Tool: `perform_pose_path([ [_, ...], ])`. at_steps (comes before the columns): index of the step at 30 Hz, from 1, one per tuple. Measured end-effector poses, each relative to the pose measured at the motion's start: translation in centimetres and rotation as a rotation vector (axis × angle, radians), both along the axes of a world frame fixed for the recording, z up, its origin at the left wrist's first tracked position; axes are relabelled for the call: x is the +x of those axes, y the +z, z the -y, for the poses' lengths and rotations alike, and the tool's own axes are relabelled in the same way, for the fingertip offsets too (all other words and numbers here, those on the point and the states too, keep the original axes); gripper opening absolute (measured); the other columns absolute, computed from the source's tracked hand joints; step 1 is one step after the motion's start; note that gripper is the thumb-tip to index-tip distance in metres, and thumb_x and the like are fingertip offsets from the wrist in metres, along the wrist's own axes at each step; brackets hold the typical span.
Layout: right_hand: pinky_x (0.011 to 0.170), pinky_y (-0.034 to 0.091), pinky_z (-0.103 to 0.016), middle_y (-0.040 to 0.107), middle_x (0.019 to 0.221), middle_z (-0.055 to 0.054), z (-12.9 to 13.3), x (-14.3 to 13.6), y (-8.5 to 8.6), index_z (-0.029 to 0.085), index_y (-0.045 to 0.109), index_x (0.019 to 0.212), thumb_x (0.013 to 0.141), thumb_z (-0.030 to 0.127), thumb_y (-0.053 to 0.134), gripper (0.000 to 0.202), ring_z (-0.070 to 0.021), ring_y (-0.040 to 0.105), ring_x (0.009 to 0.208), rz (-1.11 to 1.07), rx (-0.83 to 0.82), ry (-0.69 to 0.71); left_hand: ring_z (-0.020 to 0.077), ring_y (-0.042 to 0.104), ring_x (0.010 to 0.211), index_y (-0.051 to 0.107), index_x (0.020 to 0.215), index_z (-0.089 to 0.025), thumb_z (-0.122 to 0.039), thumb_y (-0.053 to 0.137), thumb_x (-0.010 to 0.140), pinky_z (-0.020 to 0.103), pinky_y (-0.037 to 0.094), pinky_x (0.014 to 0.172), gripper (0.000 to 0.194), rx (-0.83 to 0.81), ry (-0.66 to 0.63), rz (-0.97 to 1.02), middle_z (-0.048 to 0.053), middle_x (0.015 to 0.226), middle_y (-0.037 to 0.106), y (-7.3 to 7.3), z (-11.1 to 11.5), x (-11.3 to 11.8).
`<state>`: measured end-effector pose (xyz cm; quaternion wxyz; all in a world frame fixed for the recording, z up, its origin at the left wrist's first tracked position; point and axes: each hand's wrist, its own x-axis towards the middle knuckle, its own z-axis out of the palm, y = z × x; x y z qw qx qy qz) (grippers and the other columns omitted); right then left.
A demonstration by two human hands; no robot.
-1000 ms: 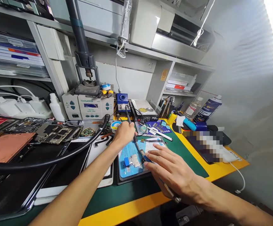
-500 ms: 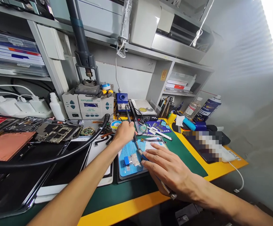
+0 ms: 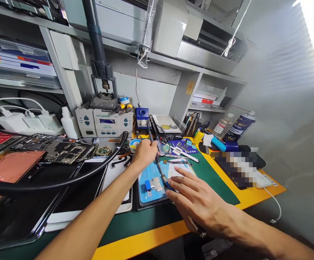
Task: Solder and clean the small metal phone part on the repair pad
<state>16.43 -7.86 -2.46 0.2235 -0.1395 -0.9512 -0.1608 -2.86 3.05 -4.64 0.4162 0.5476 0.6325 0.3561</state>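
Observation:
My left hand [image 3: 145, 151] is closed around the dark handle of a soldering iron [image 3: 151, 136]. The iron's tip reaches down to a small metal connector [image 3: 164, 178] on a blue work pad [image 3: 143, 199]. My right hand [image 3: 193, 196] lies low over the pad's right side, its fingertips beside that connector. From under its palm sticks the end of a slim metal tool, seemingly tweezers [image 3: 201, 233]; the rest is hidden. Left of the iron's tip, a silvery piece [image 3: 157, 183] with a blue tab [image 3: 147, 185] lies on the pad.
A hot-air station [image 3: 105, 122] stands at the back left, its black hose [image 3: 91, 174] arching over phone parts. Behind the pad are a solder spool [image 3: 135, 144] and a white pen-like tool [image 3: 186, 155]. Bottles [image 3: 223, 124] and a spray can [image 3: 240, 126] stand at the right.
The whole view has shifted slightly to the right and a little down. Both hands and the soldering iron keep nearly the same place over the pad.

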Motion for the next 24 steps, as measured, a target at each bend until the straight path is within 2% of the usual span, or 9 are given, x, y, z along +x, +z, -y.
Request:
perform_pose_path([
  [5, 0.113, 0.048, -0.051, 0.076, 0.107, -0.016, 0.4, 0.2, 0.6, 0.010, 0.067, 0.110, 0.087, 0.008, 0.051, 0.028, -0.0240, 0.073, 0.101, 0.004, -0.131, -0.045, 0.0207, 0.066, 0.098, 0.062, 0.120, -0.016, -0.043, 0.062, 0.096, 0.041, 0.058, 0.085, 0.036, 0.006, -0.015, 0.052, 0.008, 0.116, 0.066, -0.3, 0.2, -0.1],
  [10, 0.114, 0.046, -0.055, 0.076, 0.106, -0.019, 0.6, 0.1, 0.7, 0.009, 0.066, 0.109, 0.089, 0.009, 0.048, 0.027, -0.0265, 0.071, 0.105, 0.007, -0.093, -0.026, 0.0189, 0.067, 0.092, 0.062, 0.119, -0.015, -0.046, 0.060, 0.097, 0.038, 0.059, 0.080, 0.038, 0.003, -0.023, 0.070, 0.008, 0.111, 0.067, -0.4, 0.3, -0.2],
  [13, 0.114, 0.047, -0.050, 0.077, 0.102, -0.016, 0.6, 0.1, 0.7, 0.010, 0.067, 0.107, 0.087, 0.008, 0.053, 0.025, -0.0236, 0.072, 0.100, -0.024, -0.113, -0.029, 0.0177, 0.067, 0.088, 0.062, 0.117, -0.015, -0.047, 0.060, 0.097, 0.037, 0.059, 0.077, 0.038, 0.007, -0.019, 0.058, 0.007, 0.108, 0.067, -0.3, 0.4, -0.3],
  [17, 0.110, 0.051, -0.048, 0.077, 0.106, -0.016, 0.2, 0.4, 0.2, 0.008, 0.068, 0.110, 0.087, 0.006, 0.058, 0.025, -0.0238, 0.072, 0.103, -0.120, -0.051, -0.037, 0.0169, 0.066, 0.085, 0.063, 0.116, -0.015, -0.047, 0.060, 0.097, 0.035, 0.059, 0.075, 0.037, 0.018, -0.020, 0.037, 0.006, 0.105, 0.067, -0.7, 0.2, -0.4],
  [21, 0.107, 0.053, -0.054, 0.077, 0.107, -0.020, 0.0, 0.0, -0.4, 0.004, 0.069, 0.108, 0.093, 0.007, 0.049, 0.025, -0.0287, 0.073, 0.101, -0.037, 0.032, 0.001, 0.0172, 0.066, 0.086, 0.062, 0.117, -0.015, -0.047, 0.060, 0.097, 0.036, 0.059, 0.076, 0.038, 0.011, 0.002, 0.020, 0.007, 0.106, 0.067, -1.1, 0.0, -0.4],
  [24, 0.111, 0.049, -0.054, 0.077, 0.102, -0.021, 0.1, -0.4, 0.0, 0.003, 0.070, 0.102, 0.092, 0.005, 0.045, 0.026, -0.0295, 0.074, 0.100, 0.007, 0.048, 0.012, 0.0177, 0.067, 0.087, 0.062, 0.118, -0.015, -0.047, 0.060, 0.097, 0.036, 0.059, 0.077, 0.038, 0.000, 0.028, 0.001, 0.007, 0.107, 0.067, -1.2, -0.1, -0.4],
])
